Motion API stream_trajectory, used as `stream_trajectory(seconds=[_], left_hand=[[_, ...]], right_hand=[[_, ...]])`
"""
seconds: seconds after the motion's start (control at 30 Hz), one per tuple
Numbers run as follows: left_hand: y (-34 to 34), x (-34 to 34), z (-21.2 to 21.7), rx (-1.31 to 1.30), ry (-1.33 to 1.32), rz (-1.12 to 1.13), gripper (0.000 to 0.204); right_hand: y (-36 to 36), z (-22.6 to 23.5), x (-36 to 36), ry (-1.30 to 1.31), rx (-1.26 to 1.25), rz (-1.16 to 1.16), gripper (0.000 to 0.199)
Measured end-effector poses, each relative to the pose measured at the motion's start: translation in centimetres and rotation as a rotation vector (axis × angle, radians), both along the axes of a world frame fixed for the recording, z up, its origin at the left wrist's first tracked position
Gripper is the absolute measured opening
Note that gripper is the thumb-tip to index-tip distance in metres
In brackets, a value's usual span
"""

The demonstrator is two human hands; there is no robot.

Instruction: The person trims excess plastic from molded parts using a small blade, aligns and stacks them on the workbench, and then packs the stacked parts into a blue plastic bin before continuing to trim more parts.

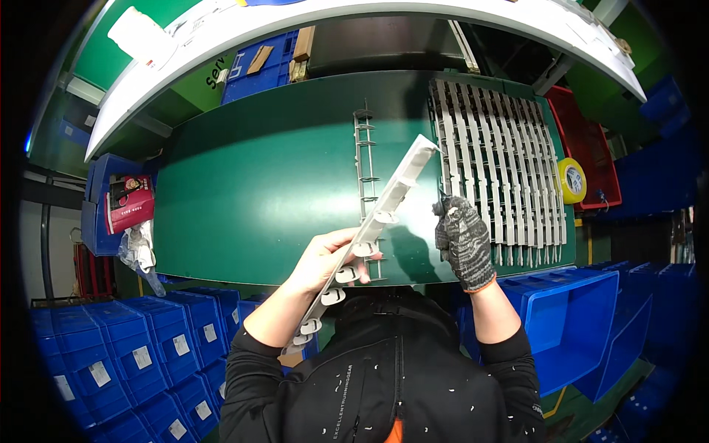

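My bare left hand (325,258) grips a long, light grey strip (402,177) with several white rounded clips along one edge. The strip is held tilted above the table's near edge, its far end pointing up and to the right. My right hand (465,240), in a grey knitted glove, is closed near the strip's far end; a small dark thing pokes out at its fingers, too small to name. Beneath the held strip, a thin ladder-like metal frame (367,159) lies on the green table (251,192). Right of it, many similar grey strips (495,162) lie in close rows.
A yellow tape roll (572,181) sits beside the rows, with a red bin (594,159) beyond. A blue box (107,177) with a red packet (131,207) is at the left. Blue crates (155,332) stack below left; open blue crates (572,314) stand below right. A white shelf (354,21) crosses the back.
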State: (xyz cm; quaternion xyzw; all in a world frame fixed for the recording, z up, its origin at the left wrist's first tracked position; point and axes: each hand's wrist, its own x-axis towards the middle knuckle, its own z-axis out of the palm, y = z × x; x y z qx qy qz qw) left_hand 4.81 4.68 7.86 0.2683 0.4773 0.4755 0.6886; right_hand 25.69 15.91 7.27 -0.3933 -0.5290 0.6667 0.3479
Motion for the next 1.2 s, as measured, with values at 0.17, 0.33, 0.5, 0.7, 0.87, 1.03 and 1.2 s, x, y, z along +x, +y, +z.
stream_trajectory(seconds=[0.17, 0.33, 0.5, 0.7, 0.87, 1.03, 1.2], left_hand=[[-0.3, 0.6, 0.2, -0.015, 0.054, -0.034, 0.04], [-0.4, 1.0, 0.3, -0.094, 0.069, -0.054, 0.041], [-0.5, 1.7, 0.3, -0.081, 0.008, 0.035, 0.029], [-0.5, 1.9, -0.3, -0.058, -0.038, 0.051, 0.03], [-0.1, 1.5, -0.8, -0.025, -0.054, 0.007, 0.037], [0.3, 2.2, -0.3, -0.023, -0.032, 0.057, 0.03], [0.2, 2.0, -0.7, -0.025, -0.068, 0.025, 0.036]], right_hand=[[-0.3, 1.3, 0.6, -0.329, 0.694, 0.137, 0.015], [-0.2, 1.0, 0.2, -0.495, 0.705, 0.134, 0.017], [-0.4, -0.4, 0.7, -0.438, 0.882, 0.202, 0.015], [-1.4, 1.1, 0.9, -0.335, 0.539, 0.005, 0.018], [-1.9, 0.1, 1.2, -0.399, 0.881, 0.13, 0.009], [-2.1, 0.9, 0.1, -0.517, 0.813, 0.107, 0.012], [-2.1, 0.9, -0.2, -0.527, 0.837, 0.111, 0.012]])
